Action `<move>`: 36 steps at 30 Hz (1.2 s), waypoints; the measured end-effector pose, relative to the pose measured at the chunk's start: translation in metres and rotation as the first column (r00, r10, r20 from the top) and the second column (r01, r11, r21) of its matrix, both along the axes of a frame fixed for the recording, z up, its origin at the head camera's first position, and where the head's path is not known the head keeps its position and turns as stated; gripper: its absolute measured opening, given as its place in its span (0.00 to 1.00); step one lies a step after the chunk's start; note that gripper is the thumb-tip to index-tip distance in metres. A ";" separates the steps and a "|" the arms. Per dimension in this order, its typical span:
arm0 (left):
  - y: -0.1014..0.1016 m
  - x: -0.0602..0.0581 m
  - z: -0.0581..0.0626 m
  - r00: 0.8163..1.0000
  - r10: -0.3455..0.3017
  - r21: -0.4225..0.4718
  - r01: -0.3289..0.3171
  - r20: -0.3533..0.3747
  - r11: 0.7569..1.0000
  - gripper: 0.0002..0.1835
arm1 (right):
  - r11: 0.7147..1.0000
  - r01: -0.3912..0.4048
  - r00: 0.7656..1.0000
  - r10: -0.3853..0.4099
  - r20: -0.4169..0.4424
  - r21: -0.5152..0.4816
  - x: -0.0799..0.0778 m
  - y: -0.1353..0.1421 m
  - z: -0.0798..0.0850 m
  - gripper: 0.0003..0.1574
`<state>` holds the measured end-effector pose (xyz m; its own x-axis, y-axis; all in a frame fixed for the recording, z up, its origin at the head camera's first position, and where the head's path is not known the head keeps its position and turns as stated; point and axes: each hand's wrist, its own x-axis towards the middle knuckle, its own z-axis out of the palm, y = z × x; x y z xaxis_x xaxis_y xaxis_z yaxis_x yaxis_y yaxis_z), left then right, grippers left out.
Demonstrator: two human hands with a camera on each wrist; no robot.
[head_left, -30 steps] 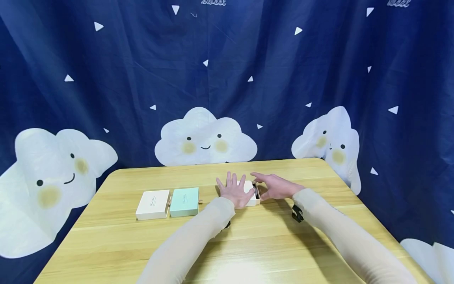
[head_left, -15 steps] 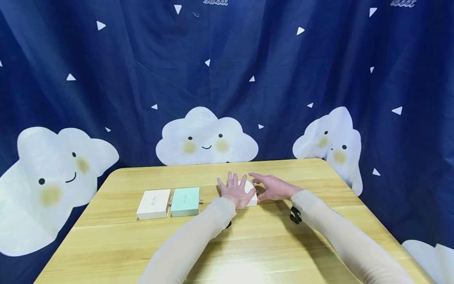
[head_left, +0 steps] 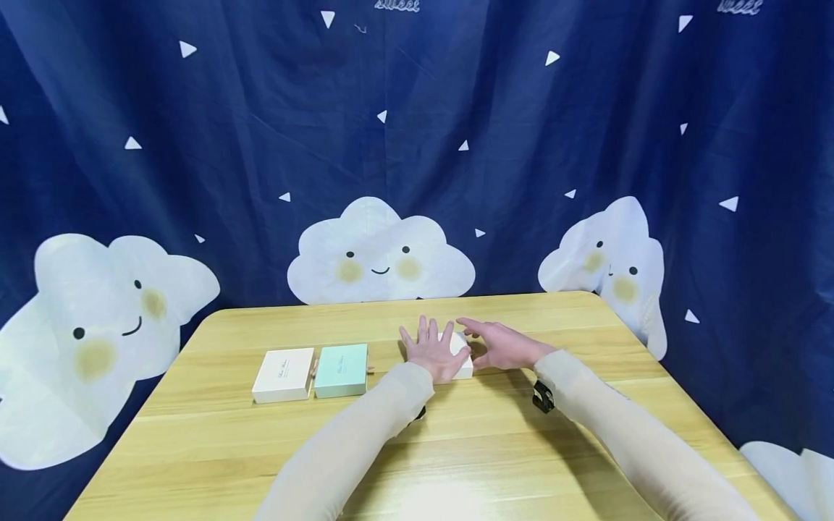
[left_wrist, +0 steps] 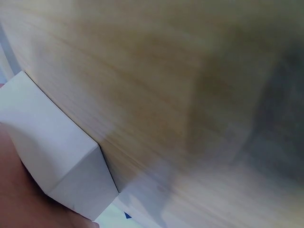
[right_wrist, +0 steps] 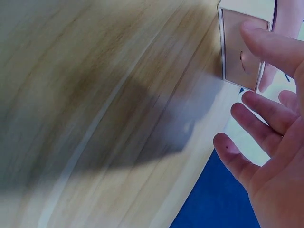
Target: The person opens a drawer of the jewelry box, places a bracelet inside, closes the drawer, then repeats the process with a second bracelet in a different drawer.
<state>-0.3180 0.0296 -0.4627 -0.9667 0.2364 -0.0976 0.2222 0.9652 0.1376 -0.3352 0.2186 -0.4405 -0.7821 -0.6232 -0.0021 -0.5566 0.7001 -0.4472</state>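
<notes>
On the table's right half lies a small white drawer box (head_left: 465, 369), mostly covered by my left hand (head_left: 433, 357), which rests on it with fingers spread. The left wrist view shows the box's white sides (left_wrist: 52, 137) with part of the hand on it. My right hand (head_left: 507, 346) is at the box's right end. In the right wrist view its thumb touches the drawer's pale front (right_wrist: 232, 52), which sits in the sleeve and has a small pull loop (right_wrist: 243, 61). The other fingers of that hand extend loosely. The drawer's contents are hidden.
A white box (head_left: 283, 373) and a mint-green box (head_left: 342, 369), both with lettering, lie side by side left of the hands. They stand on a wooden table (head_left: 423, 452). Behind its far edge hangs a dark blue curtain (head_left: 417, 159) with clouds.
The drawer, partly out with dark contents showing a second ago, has slid left into its white sleeve. My right hand moved slightly left with it; my left hand stayed on top.
</notes>
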 end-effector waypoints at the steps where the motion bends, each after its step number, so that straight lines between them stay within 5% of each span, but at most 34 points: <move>1: 0.000 0.000 0.000 1.000 -0.001 0.003 0.001 -0.002 1.000 0.40 | 1.000 0.003 1.000 -0.003 0.001 0.001 0.001 0.000 0.001 0.60; 15: -0.001 -0.002 -0.001 1.000 -0.009 -0.019 0.009 -0.022 1.000 0.41 | 0.999 -0.011 0.992 0.016 0.128 -0.038 0.006 0.001 0.006 0.69; 27: -0.003 0.002 0.002 0.999 -0.018 0.015 0.019 -0.042 1.000 0.42 | 0.999 0.016 0.996 -0.013 0.092 -0.033 0.007 0.000 -0.004 0.68; 36: -0.012 -0.006 0.017 0.979 -0.100 0.004 0.102 -0.178 0.995 0.42 | 0.999 0.037 0.996 -0.035 0.080 -0.025 0.008 0.000 -0.003 0.68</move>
<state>-0.3237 0.0179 -0.4455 -0.9395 0.3336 0.0774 0.3402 0.9351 0.0995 -0.3273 0.2185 -0.4439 -0.8019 -0.5955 -0.0486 -0.4936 0.7061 -0.5077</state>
